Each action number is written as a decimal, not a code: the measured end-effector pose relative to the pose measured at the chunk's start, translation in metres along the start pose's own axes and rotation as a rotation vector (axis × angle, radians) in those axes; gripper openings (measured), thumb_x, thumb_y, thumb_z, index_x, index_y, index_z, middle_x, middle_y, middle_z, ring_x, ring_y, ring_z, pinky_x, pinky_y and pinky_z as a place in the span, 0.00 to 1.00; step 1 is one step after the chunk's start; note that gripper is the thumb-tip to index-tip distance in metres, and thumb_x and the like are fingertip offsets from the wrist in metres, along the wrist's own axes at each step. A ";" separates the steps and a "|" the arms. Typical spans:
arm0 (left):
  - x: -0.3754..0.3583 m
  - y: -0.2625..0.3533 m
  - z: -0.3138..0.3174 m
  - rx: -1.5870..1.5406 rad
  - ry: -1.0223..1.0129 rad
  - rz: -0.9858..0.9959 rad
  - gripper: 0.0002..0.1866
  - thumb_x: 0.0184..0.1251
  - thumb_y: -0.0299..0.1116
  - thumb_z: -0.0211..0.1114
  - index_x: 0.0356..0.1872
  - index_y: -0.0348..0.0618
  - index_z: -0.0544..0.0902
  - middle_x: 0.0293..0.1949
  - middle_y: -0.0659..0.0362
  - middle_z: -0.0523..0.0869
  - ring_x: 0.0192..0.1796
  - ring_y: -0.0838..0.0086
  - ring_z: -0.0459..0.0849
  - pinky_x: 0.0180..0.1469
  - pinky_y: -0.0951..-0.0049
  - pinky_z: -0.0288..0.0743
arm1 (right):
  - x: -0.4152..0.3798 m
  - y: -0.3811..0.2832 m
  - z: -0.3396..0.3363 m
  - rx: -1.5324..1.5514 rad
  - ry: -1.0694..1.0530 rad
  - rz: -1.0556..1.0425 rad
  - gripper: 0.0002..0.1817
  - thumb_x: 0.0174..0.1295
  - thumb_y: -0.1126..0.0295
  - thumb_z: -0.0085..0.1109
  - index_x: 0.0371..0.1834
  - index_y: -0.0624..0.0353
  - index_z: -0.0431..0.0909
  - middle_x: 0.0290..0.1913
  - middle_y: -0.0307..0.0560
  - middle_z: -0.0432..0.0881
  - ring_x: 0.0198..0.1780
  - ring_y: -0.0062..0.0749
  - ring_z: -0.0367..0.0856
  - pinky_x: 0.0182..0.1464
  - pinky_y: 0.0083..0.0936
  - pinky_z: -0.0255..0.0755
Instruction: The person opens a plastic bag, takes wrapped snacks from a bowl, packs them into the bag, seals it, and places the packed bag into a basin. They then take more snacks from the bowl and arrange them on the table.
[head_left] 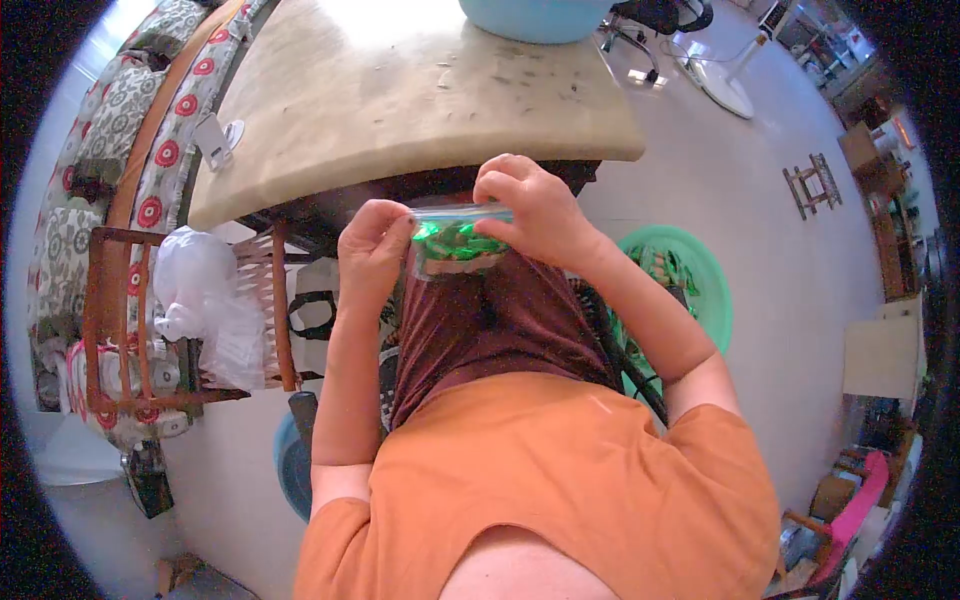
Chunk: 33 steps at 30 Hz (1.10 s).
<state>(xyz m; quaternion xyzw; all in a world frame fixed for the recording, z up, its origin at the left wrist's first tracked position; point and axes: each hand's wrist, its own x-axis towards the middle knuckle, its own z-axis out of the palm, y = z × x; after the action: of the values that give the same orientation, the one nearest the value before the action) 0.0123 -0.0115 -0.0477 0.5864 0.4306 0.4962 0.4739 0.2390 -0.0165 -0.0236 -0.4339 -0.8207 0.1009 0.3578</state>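
Observation:
Above my lap hangs a clear zip bag with shiny green packets inside and a blue-white strip along its top. My left hand pinches the bag's upper left corner between thumb and fingers. At the upper right corner, my right hand has its fingers curled over the strip, with the thumb on the front of the bag. Whether the strip is sealed cannot be made out. To the right of my legs, a light green basin holds more green packets, partly hidden by my right forearm.
In front stands a table with small scattered bits and a light blue tub. A wooden chair with white plastic bags is at left, above a blue bucket. A small wooden rack lies on the floor at right.

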 end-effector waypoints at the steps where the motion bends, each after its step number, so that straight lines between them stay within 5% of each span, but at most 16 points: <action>1: 0.000 0.000 0.001 0.003 0.007 0.001 0.01 0.65 0.23 0.63 0.34 0.41 0.80 0.30 0.68 0.81 0.34 0.87 0.77 0.38 0.84 0.70 | -0.002 0.002 0.000 -0.009 0.002 -0.020 0.13 0.45 0.69 0.69 0.33 0.55 0.75 0.41 0.44 0.77 0.47 0.45 0.76 0.48 0.37 0.74; 12: -0.004 -0.002 0.006 -0.012 0.069 0.001 0.01 0.66 0.22 0.62 0.34 0.40 0.80 0.31 0.68 0.80 0.35 0.87 0.76 0.39 0.84 0.70 | -0.008 0.005 0.004 -0.024 0.133 -0.137 0.12 0.42 0.71 0.71 0.29 0.56 0.77 0.40 0.41 0.77 0.46 0.40 0.76 0.47 0.35 0.74; 18: -0.005 -0.014 0.003 0.048 0.063 0.063 0.02 0.66 0.26 0.63 0.38 0.43 0.80 0.32 0.64 0.83 0.33 0.82 0.79 0.34 0.80 0.73 | -0.007 0.009 0.000 -0.030 0.009 -0.119 0.11 0.49 0.62 0.67 0.30 0.53 0.78 0.40 0.45 0.78 0.46 0.47 0.77 0.46 0.38 0.75; 24: -0.007 -0.004 -0.005 0.013 0.027 0.093 0.06 0.59 0.23 0.68 0.36 0.44 0.82 0.38 0.64 0.81 0.39 0.81 0.78 0.41 0.79 0.72 | -0.012 0.015 -0.005 0.116 -0.151 0.014 0.09 0.52 0.69 0.67 0.28 0.60 0.77 0.34 0.47 0.80 0.38 0.44 0.80 0.42 0.36 0.75; 27: -0.002 0.041 -0.003 0.567 -0.061 0.543 0.13 0.49 0.26 0.72 0.38 0.45 0.84 0.47 0.57 0.80 0.50 0.67 0.79 0.51 0.68 0.73 | -0.010 0.011 -0.006 0.086 -0.105 -0.079 0.08 0.53 0.68 0.66 0.28 0.59 0.78 0.34 0.47 0.80 0.37 0.44 0.80 0.41 0.36 0.75; 30: 0.003 0.063 0.007 0.839 -0.278 0.561 0.18 0.42 0.29 0.73 0.39 0.47 0.84 0.52 0.52 0.78 0.60 0.56 0.73 0.60 0.58 0.67 | -0.007 0.007 -0.006 0.026 -0.124 -0.119 0.09 0.52 0.67 0.66 0.28 0.59 0.78 0.34 0.46 0.81 0.38 0.45 0.80 0.40 0.37 0.75; 33: 0.008 0.063 0.017 0.940 -0.344 0.585 0.14 0.43 0.32 0.74 0.36 0.46 0.85 0.51 0.54 0.79 0.60 0.58 0.73 0.61 0.56 0.64 | -0.006 0.003 -0.008 0.002 -0.124 -0.120 0.09 0.52 0.66 0.66 0.28 0.59 0.79 0.34 0.44 0.81 0.38 0.44 0.80 0.40 0.38 0.75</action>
<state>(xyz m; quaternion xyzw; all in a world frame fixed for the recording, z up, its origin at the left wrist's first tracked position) 0.0328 -0.0172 0.0142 0.9006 0.3418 0.2595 0.0689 0.2486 -0.0203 -0.0225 -0.3764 -0.8658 0.1065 0.3121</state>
